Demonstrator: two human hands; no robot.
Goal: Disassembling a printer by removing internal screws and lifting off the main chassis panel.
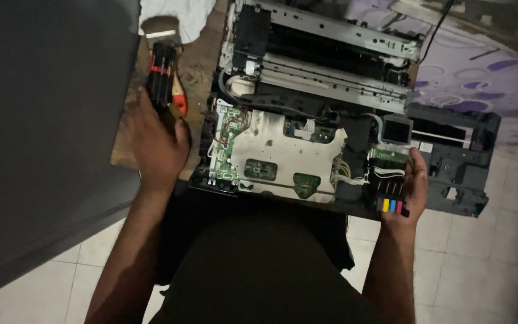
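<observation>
Opened printer (307,114) on the floor (481,264) ahead, screwdriver (162,75) at its left, ink tank block (394,201) at its right.

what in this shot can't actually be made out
Head view only:
- Left hand: its palm and grip on the black and red screwdriver are hidden by the back of the hand.
- Screwdriver tip: too dark and blurred to see.
- Right hand: its fingers wrap the opened printer by the coloured ink tank block; what they press is hidden.
- Printer's rear: cut off by the top edge.
- Circuit board parts: too small.
</observation>
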